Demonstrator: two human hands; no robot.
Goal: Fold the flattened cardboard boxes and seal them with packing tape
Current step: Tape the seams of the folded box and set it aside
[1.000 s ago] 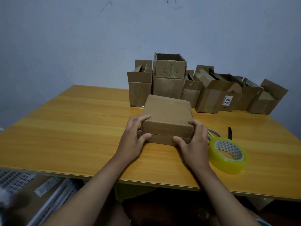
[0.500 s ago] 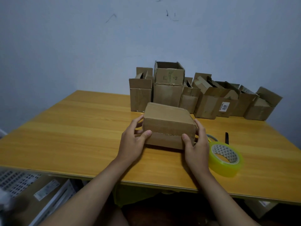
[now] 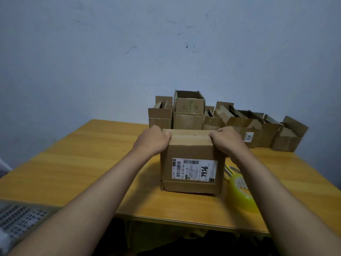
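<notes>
Two forearms enter from the lower edge of the view, both bare from wrist to the frame's border; no sleeve or cuff shows on either. Left hand (image 3: 150,140) and right hand (image 3: 227,139) are bare too: no gloves, rings, watch or wristband visible. Knuckles and the backs of both hands face the camera. Fingernails are not visible. Nothing else of the person shows.

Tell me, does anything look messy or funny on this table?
A bit. The open boxes at the back sit jumbled, flaps sticking out at angles, some leaning. The box gripped by the left hand and right hand has its shipping label turned sideways. Nothing looks spilled.
</notes>
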